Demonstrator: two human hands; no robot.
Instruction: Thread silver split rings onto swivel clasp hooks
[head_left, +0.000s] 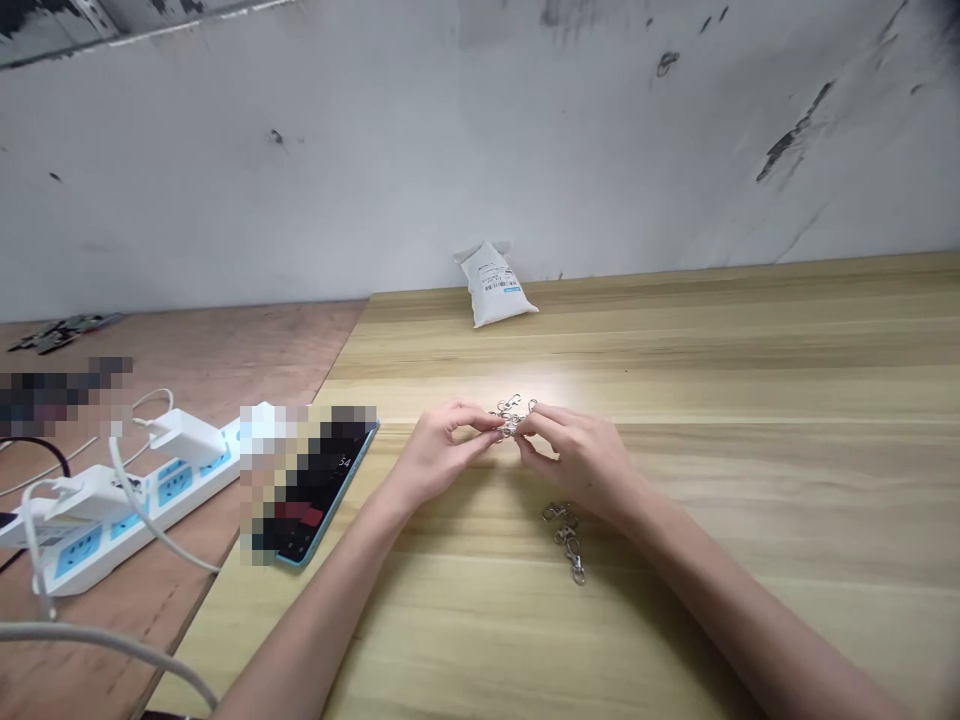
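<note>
Both hands meet over a small pile of silvery metal clasps (511, 403), which look like swivel key-ring clips. My left hand (448, 450) pinches a metal clasp (507, 431) between thumb and fingertips. From the other side, my right hand (577, 450) closes its thumb and fingers on the same small metal part, its tips nearly touching the left ones. Exactly how the pieces link there is too small to make out. Nearer to me, below the right hand, lie several more clasps (568, 538) in a loose line on the wooden table (465, 620).
A white labelled packet (496, 290) leans near the wall at the back. On the left rests a phone (330, 490) with a lit screen. Beyond it, a power strip (165, 500) with chargers and white cables (142, 650) occupies the reddish-brown board (247, 340).
</note>
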